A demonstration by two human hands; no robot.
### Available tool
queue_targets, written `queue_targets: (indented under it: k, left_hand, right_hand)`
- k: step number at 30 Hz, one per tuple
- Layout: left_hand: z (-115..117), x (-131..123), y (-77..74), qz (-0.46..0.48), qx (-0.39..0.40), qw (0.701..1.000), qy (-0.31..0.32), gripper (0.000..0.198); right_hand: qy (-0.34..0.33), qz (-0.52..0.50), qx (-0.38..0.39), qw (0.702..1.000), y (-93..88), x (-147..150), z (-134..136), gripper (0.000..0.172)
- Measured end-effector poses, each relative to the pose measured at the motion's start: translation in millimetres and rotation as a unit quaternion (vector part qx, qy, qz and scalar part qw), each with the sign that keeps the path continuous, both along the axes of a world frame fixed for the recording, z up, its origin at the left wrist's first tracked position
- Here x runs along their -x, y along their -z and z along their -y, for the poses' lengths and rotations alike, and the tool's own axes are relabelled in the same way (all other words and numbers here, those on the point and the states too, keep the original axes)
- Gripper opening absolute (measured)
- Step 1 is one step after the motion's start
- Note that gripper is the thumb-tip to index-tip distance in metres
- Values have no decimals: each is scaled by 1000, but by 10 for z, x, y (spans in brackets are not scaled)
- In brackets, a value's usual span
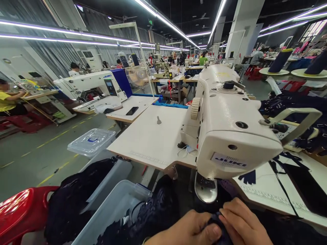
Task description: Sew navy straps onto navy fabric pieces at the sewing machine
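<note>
On my feed, the left hand (195,227) and right hand (242,221) pinch dark cloth (222,234) between them, the sewing machine (230,146) just beyond their grip. I judge it light, limp; I'd hold its edges, fingertips close together.

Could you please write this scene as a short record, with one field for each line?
Left hand: pinching dark fabric, thumb visible
Right hand: fingers on the same fabric
Nearest machine: white JUKI sewing machine, just beyond the hands
Worktop: white table, with a small grey object on it
Lower left: red stool; translucent bin with dark material inside
Further left: second JUKI machine; black phone on a pale table
Unclear: the fabric's full shape, partly hidden by the hands
</note>
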State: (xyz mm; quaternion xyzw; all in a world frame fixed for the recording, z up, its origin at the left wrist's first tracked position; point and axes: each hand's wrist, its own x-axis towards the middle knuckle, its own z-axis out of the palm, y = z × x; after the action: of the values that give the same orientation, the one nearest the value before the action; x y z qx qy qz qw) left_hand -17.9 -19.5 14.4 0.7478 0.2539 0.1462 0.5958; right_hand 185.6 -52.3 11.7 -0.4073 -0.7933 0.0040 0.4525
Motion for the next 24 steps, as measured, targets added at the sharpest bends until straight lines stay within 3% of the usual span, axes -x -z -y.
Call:
queue_targets:
  k: [3,5,7,9,11,12,15,17,21,24]
  left_hand:
    - [8,-15,40,-25,-35,995,-95,48]
    - [-10,-20,106,-84,-157,968,-178,41]
    - [-50,-8,158,-125,-336,898,-257,36]
    - [-102,13,181,-133,-488,804,-313,29]
    - [-147,31,187,-112,-581,741,-318,22]
    - [-162,35,191,-101,-609,728,-297,23]
    - [-168,20,214,-108,-643,734,-188,31]
    - [-151,-5,226,-157,-634,741,-153,34]
    - [-116,-69,216,-210,-627,732,-164,38]
    - [-103,-127,218,-218,-627,724,-186,37]
  right_hand:
    - [38,115,-106,987,54,86,-237,21]
    - [54,162,-115,979,95,110,-358,25]
    - [84,183,-87,976,147,108,-416,27]
    - [117,184,-47,975,212,89,-415,24]
    - [135,157,-14,978,286,67,-378,23]
    - [139,131,0,982,322,56,-355,22]
    - [128,17,70,989,417,22,-299,20]
    - [103,-55,139,983,470,-8,-281,20]
    - [110,-168,280,939,549,-62,-298,22]
    - [156,-221,327,905,574,-66,-347,27]
